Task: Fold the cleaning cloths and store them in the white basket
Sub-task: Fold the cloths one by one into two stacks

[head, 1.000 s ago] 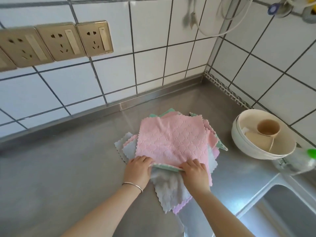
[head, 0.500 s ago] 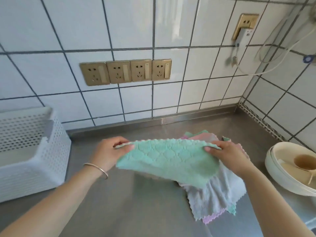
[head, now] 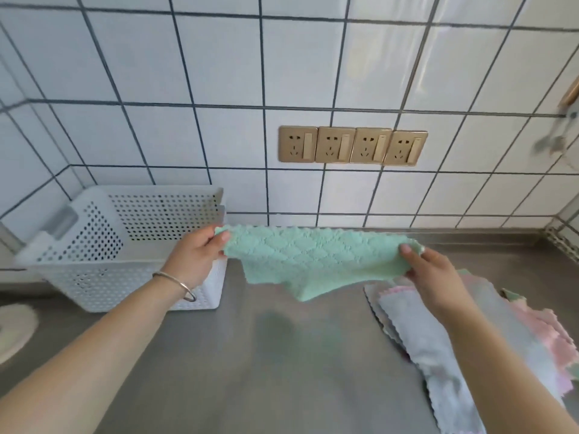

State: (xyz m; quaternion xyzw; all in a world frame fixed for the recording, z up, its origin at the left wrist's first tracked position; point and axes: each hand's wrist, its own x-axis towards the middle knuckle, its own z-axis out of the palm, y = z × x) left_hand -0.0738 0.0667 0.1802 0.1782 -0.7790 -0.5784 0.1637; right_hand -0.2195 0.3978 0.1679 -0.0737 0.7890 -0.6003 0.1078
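A green cleaning cloth [head: 313, 261] hangs stretched in the air above the steel counter. My left hand [head: 195, 256] pinches its upper left corner and my right hand [head: 432, 274] pinches its upper right corner. The lower edge droops to a point near the middle. A pile of grey, pink and green cloths [head: 463, 339] lies flat on the counter at the right, partly under my right forearm. The white perforated basket [head: 103, 277] stands at the left against the wall, just behind my left hand. Its inside is hidden from this angle.
The steel counter [head: 266, 371] runs below the cloth. A tiled wall with a row of gold sockets [head: 352, 145] rises behind. A round white object [head: 14, 327] lies at the far left edge.
Both hands picked the green cloth out of the pile, lifted it and carried it left toward the basket. The view swung left, so the bowls and sink left the frame.
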